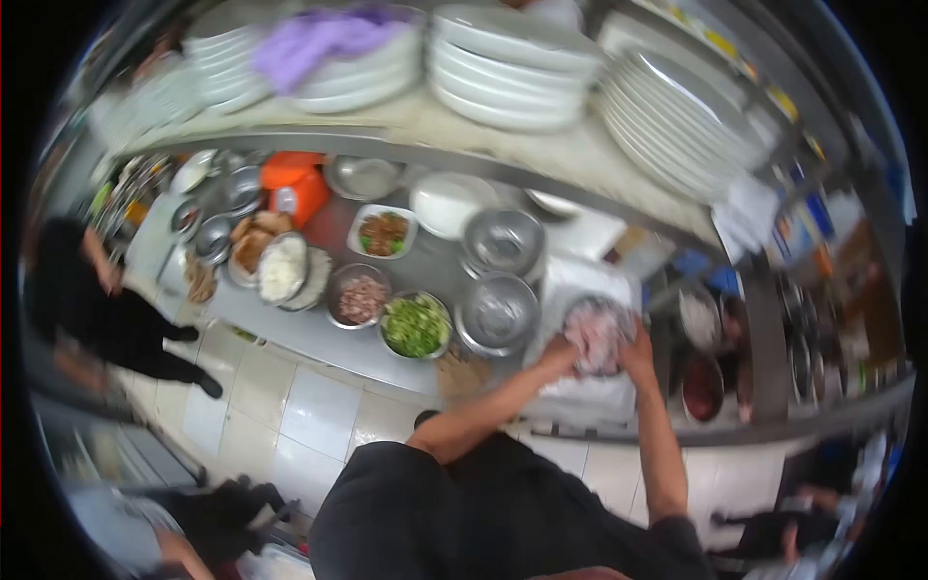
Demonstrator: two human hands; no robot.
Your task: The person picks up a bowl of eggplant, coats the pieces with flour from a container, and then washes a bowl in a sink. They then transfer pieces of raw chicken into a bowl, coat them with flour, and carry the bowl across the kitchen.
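Both my hands are in a metal bowl (584, 307) of pale pink chopped food (594, 333) standing on a white board (580, 280) on the steel counter. My left hand (559, 356) presses the near left side of the food. My right hand (636, 346) presses the near right side. The frame is blurred, so the fingers are hard to make out. Left of the bowl sit an empty metal bowl (497, 313) and a bowl of chopped greens (416, 326).
Along the counter stand a bowl of minced meat (360, 296), a bowl of white rice (282, 268), a plate of mixed food (383, 232) and orange containers (300, 184). Stacks of white plates (512, 63) fill the shelf above. A person in black (106, 309) stands at left.
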